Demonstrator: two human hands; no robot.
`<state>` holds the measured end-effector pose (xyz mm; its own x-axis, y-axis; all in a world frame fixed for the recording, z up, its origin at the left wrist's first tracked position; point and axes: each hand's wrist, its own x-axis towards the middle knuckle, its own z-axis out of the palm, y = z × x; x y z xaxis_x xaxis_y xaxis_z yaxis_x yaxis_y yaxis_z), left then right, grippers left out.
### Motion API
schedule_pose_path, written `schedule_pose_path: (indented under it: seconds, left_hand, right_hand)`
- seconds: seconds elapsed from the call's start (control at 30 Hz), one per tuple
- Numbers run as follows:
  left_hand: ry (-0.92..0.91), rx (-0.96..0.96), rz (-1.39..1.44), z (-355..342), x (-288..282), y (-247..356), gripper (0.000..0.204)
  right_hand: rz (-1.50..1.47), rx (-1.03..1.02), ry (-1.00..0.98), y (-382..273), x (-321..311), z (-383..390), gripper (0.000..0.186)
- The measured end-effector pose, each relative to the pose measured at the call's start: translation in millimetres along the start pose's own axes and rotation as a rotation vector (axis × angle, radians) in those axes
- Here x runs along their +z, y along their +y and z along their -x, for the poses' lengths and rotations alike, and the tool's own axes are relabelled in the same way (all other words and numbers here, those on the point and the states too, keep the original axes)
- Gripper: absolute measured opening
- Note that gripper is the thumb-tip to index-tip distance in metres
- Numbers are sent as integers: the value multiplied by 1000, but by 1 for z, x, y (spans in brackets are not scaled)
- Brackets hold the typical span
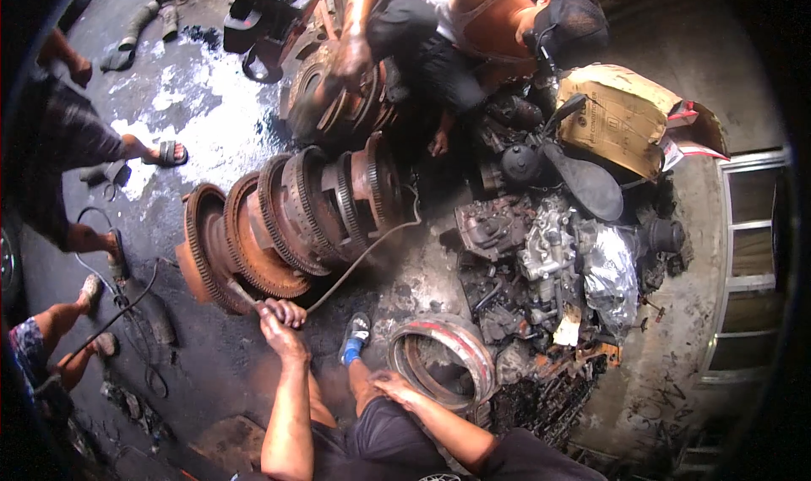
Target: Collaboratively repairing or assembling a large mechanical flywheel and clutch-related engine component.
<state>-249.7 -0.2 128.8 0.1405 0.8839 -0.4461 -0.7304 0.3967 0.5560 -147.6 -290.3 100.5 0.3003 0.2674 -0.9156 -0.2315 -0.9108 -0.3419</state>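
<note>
My left hand grips a slender metal air-tool, a pale hose trailing from it, its tip at the toothed rim of a rusty flywheel. That flywheel lies in a row of several more rusty and dark toothed flywheels. My right hand lies on my right leg near the knee, fingers loose and holding nothing. Just right of it rests a metal ring with red paint.
A co-worker crouches over stacked metal parts at the top. Other people's legs line the left, beside cables. Greasy engine parts, a cardboard box and a window frame occupy the right.
</note>
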Motion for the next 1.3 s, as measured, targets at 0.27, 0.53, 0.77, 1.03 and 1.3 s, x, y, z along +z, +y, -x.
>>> schedule_pose_path:
  seconds: [0.27,0.53,0.77,1.03,1.3]
  left_hand:
    - [-296,-72,-386,35,-57,-32,54]
    - [-358,-161,-1039,77,-77,-29,56]
    - [-513,-107,-1162,85,-91,-28,49]
    - [-527,-172,-1224,85,-99,-32,50]
    - [-485,-232,-1302,83,-90,-24,49]
  right_hand:
    - [-468,256,-194,25,-4,23,19]
    - [-189,152,-153,46,22,22,12]
    - [-231,164,-30,55,19,15,16]
    - [-226,84,102,48,20,3,14]
    - [-65,-21,215,27,25,5,16]
